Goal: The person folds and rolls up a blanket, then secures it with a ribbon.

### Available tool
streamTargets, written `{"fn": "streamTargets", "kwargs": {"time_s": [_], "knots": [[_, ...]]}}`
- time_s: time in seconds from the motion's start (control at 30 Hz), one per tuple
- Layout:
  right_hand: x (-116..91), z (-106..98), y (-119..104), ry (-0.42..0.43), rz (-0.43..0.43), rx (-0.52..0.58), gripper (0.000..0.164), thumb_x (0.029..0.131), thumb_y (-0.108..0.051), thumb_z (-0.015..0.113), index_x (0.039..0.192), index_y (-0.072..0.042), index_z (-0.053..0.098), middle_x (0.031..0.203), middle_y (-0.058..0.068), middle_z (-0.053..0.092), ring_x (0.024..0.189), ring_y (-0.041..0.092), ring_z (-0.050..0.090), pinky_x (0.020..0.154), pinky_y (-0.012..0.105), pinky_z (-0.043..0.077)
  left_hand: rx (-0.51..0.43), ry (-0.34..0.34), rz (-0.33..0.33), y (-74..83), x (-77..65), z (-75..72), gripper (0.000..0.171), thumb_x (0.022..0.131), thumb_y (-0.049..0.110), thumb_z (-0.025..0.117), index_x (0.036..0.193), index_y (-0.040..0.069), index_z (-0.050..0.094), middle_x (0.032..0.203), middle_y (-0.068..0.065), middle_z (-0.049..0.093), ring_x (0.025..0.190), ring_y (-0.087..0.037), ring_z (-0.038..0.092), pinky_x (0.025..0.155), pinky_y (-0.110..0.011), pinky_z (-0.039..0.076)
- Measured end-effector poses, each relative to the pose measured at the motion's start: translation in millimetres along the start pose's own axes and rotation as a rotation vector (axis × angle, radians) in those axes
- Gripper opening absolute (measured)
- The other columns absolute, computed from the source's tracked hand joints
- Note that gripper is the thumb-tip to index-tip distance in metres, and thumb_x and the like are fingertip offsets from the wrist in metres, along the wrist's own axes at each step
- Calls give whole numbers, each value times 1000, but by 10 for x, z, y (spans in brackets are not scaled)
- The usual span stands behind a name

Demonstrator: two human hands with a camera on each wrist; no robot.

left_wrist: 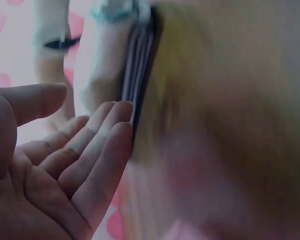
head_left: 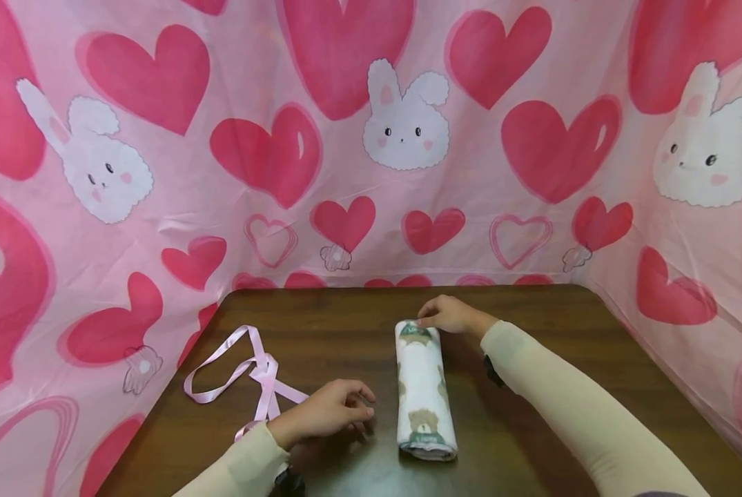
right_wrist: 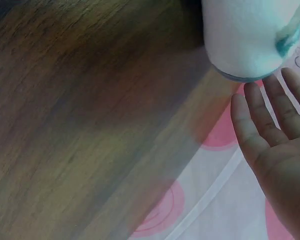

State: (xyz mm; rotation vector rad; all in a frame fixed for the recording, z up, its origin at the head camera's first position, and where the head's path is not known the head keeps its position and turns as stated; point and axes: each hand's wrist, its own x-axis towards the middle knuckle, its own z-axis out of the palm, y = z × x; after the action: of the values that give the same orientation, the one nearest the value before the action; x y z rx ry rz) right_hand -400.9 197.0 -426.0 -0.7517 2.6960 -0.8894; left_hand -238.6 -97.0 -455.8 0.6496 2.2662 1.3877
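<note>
A white rolled towel (head_left: 422,386) with brown bears and green trim lies lengthwise on the table, its layered end facing me. At its far end is my right hand (head_left: 454,316); the right wrist view shows these fingers (right_wrist: 257,112) extended by the roll's rim, and whether they touch it I cannot tell. My left hand (head_left: 330,412) hovers left of the towel, apart from it, fingers loosely bent and holding nothing. Beyond the left fingers (left_wrist: 107,165), the left wrist view catches the towel's layered edge, blurred. A pink satin ribbon (head_left: 265,373) lies looped behind my left hand.
The brown wooden table (head_left: 346,314) carries the towel and ribbon. A pink cloth backdrop (head_left: 470,186) with hearts and rabbits rises behind it and along both sides. Dark bands sit at both wrists, against cream sleeves (head_left: 557,379).
</note>
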Motion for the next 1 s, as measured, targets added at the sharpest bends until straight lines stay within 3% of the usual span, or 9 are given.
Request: {"fn": "streamTargets", "kwargs": {"time_s": [0.2,0.4,0.53,0.67,0.8,0.9,1.0], "knots": [[6,-48,-59,18,-25,-39,16,92,-24,68,101,-12,74,100,-3,70,96,17,61,87,41,48,144,40,45,-112,-57,-409,20,91,8,67,109,-2,63,92,-10,70,79,-23,66,67,-38,54],[24,-24,-152,71,-70,-47,13,92,-23,68,99,-14,75,96,-5,70,92,14,61,84,39,49,371,100,84,-262,-116,-801,21,86,1,70,107,0,64,94,-7,70,87,-18,66,76,-36,52],[48,56,-289,64,-95,-32,13,92,-22,68,98,-13,75,91,-7,70,86,13,61,79,36,50,377,120,64,-341,-165,-994,23,84,-4,69,106,-2,64,95,-11,70,89,-20,66,77,-36,53],[78,182,-412,49,-90,-4,13,92,-22,68,97,-13,75,86,-9,69,76,11,59,70,31,50,361,108,32,-399,-215,-1085,25,82,-5,70,107,-3,64,96,-12,69,88,-22,66,77,-35,54],[98,308,-522,13,-98,44,11,92,-20,68,97,-12,75,87,-4,69,71,11,60,65,29,51,390,54,-9,-454,-270,-1095,30,80,-2,75,109,-2,68,100,-10,69,91,-26,65,80,-41,53],[119,382,-595,-10,-124,53,12,92,-19,68,98,-10,74,89,-2,70,72,12,60,65,29,51,461,33,-18,-509,-294,-1081,30,79,0,76,108,0,70,98,-7,69,91,-25,64,82,-45,52],[142,461,-642,-14,-152,33,12,92,-19,68,98,-10,75,90,-3,70,75,11,60,67,29,51,555,57,2,-570,-314,-1041,24,76,1,78,100,3,72,87,0,67,80,-17,61,76,-39,51]]}}
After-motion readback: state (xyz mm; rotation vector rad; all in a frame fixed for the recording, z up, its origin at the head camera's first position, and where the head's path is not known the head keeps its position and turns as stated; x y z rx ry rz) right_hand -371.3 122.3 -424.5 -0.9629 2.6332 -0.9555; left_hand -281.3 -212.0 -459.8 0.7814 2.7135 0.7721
